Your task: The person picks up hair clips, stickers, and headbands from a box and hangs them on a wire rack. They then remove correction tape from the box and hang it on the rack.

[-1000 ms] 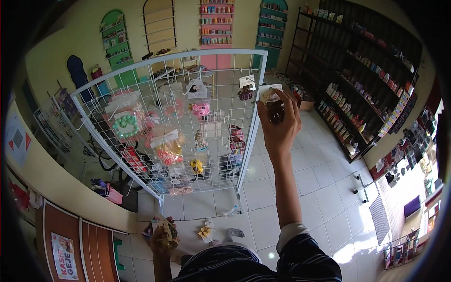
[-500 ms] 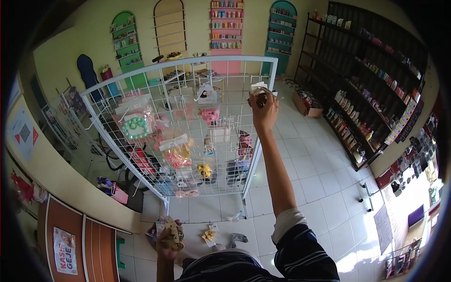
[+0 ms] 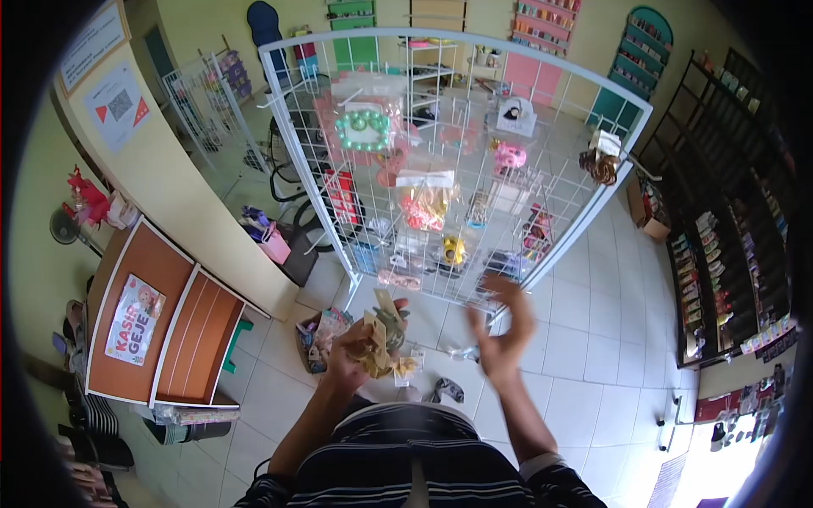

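Observation:
My left hand [image 3: 342, 359] is closed around a bunch of carded hair scrunchies [image 3: 373, 359] in gold, brown and grey-green, low in front of my body. My right hand [image 3: 506, 343] is open, thumb and fingers apart, with nothing in it. It is somewhat smeared by motion and overlaps the lower right of the white wire display rack [image 3: 288, 110] in this view. A dark brown scrunchie [image 3: 601, 168] on a white card hangs from a hook near the rack's upper right corner. Packaged accessories hang elsewhere on the grid, among them a green beaded set [image 3: 364, 129].
A box of packaged goods [image 3: 318, 339] stands on the floor beside my left arm. A yellow carded item [image 3: 406, 366] and a dark patterned cloth item [image 3: 448, 389] lie near my feet. An orange-brown counter [image 3: 174, 317] is at left, dark stocked shelves [image 3: 720, 203] at right.
My right hand has let go of the brown scrunchie at the rack's upper right and come down toward me. My left hand has risen with its bunch. The view has swung left.

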`<action>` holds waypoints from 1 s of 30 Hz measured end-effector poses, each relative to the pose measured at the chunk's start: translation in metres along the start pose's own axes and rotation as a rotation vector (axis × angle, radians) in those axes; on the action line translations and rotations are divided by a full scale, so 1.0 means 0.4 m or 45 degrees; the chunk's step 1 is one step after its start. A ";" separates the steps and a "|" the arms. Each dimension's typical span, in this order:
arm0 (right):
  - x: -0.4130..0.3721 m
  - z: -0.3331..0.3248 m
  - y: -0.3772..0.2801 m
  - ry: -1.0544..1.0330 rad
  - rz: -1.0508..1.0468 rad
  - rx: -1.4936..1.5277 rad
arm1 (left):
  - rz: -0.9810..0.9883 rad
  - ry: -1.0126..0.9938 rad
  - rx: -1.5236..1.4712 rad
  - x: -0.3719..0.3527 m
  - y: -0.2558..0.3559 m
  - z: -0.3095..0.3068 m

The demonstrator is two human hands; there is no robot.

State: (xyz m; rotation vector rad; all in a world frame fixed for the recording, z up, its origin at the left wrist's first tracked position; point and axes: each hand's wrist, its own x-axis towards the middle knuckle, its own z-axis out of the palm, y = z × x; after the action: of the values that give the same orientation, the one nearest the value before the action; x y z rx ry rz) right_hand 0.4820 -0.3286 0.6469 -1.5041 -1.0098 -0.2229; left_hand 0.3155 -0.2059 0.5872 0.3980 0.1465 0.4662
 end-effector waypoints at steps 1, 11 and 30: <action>-0.029 0.020 -0.031 -0.207 0.186 0.146 | -0.015 -0.054 0.007 0.007 -0.003 0.008; -0.082 0.075 0.010 -0.195 0.870 0.651 | -0.041 -0.055 0.420 0.015 -0.048 0.069; -0.020 -0.004 0.017 -0.307 0.801 1.348 | -0.344 -0.432 -0.470 -0.005 -0.080 0.005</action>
State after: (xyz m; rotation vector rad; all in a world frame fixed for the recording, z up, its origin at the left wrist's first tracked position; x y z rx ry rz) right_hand 0.4825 -0.3329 0.6372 -0.7828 -0.6000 0.8417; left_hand 0.3272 -0.2337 0.5762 0.0871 -0.2116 0.1475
